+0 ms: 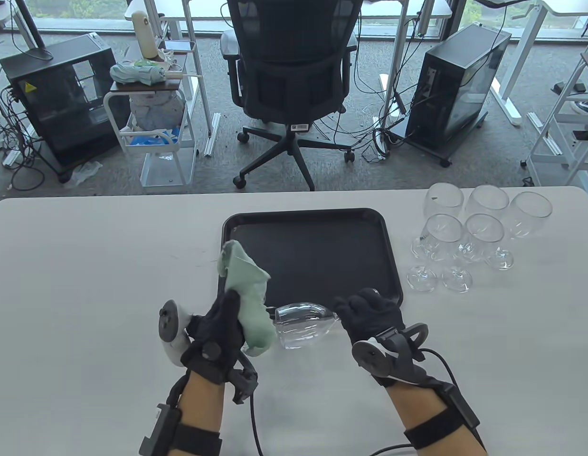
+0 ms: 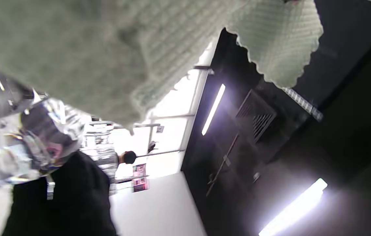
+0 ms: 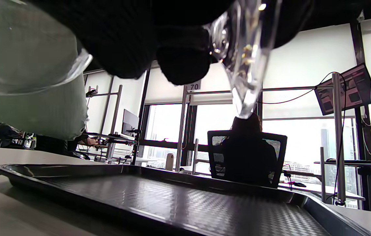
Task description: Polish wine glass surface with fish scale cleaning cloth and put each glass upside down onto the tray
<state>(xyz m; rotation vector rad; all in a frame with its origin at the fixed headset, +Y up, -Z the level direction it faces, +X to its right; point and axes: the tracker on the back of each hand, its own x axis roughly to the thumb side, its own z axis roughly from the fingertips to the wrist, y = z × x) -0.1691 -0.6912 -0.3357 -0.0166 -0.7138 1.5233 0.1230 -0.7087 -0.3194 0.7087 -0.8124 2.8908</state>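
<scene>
A clear wine glass (image 1: pixel 301 325) lies sideways in the air above the table's near part, its bowl toward the left. My right hand (image 1: pixel 370 316) grips its stem end; in the right wrist view the glass foot (image 3: pixel 246 49) hangs between dark fingers (image 3: pixel 178 65). My left hand (image 1: pixel 222 327) holds a pale green cloth (image 1: pixel 249 299) pressed to the bowl's rim side. The cloth (image 2: pixel 106 59) fills the top of the left wrist view, with the glass bowl (image 2: pixel 18 131) beside it. The black tray (image 1: pixel 379 237) lies just beyond both hands, nothing on it.
Several upright wine glasses (image 1: pixel 469 237) stand in a cluster right of the tray. The white table (image 1: pixel 85 266) ends at a far edge, with an office chair (image 1: pixel 289 71) and computer cases behind it. A cable (image 1: pixel 446 370) trails from my right wrist.
</scene>
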